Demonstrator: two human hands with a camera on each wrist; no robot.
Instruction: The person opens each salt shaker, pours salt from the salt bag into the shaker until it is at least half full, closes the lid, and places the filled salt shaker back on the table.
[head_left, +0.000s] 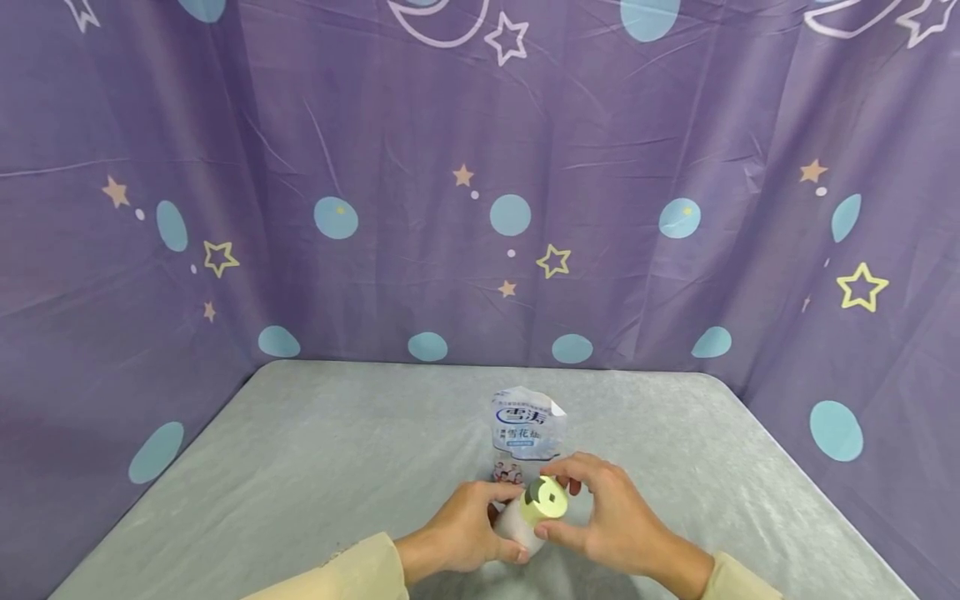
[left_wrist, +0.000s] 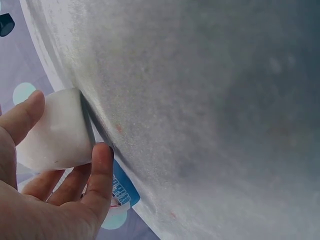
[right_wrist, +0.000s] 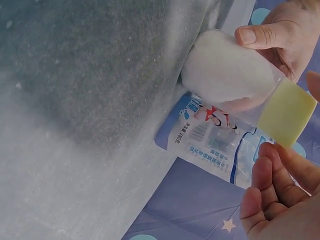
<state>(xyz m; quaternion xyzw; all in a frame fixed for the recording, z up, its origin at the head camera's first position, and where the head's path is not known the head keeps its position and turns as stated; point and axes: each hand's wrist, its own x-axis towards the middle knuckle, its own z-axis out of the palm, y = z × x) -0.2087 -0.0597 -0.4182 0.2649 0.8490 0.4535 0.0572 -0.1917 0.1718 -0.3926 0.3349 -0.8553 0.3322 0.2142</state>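
Observation:
A clear bottle filled with white powder (right_wrist: 230,67) stands on the table, topped by a pale yellow cap (head_left: 546,500). In the head view the cap shows a small square mark and a dark grey part on one side. My left hand (head_left: 474,527) grips the bottle's body (left_wrist: 57,130), thumb on one side and fingers on the other. At the cap, my right hand (head_left: 611,512) pinches the edge between thumb and fingers. Just behind the bottle is a white and blue printed bag (head_left: 525,425), its lower part hidden by the bottle and hands.
The grey cloth-covered table (head_left: 360,442) spreads out around the hands. Purple curtains (head_left: 420,125) with stars and blue dots hang behind it and along both sides. A small dark object (left_wrist: 6,25) shows at the left wrist view's upper left edge.

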